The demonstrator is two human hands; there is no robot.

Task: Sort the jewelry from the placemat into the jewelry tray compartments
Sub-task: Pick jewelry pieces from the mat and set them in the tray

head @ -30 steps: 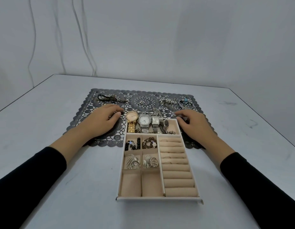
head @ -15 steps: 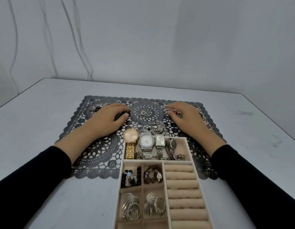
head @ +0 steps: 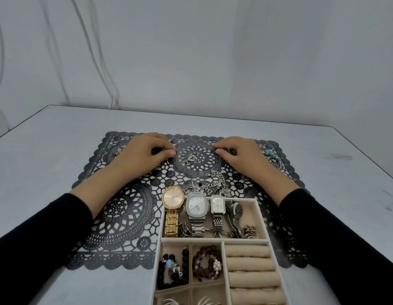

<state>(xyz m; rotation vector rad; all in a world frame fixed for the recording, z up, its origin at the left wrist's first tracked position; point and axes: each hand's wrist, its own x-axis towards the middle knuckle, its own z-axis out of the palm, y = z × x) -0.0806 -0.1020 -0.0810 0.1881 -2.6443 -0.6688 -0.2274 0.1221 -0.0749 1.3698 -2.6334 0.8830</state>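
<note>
Four watches [head: 196, 206], one gold, in beige tray [head: 262, 219]

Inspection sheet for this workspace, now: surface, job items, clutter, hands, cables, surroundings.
Surface: grey table, black lace placemat on it.
Job's things: jewelry tray overlapping the placemat's near edge, holding four watches, beaded bracelets, ring rolls; chain bracelet, pendant, turquoise piece lie on the placemat.
Clutter: nothing seen.
Hands: left hand fingers curled on the placemat, contents hidden; right hand pinches a beaded piece.
Cables: thin lines down the wall, left; cables or creases, cannot tell.
Surroundings: plain grey wall.
</note>
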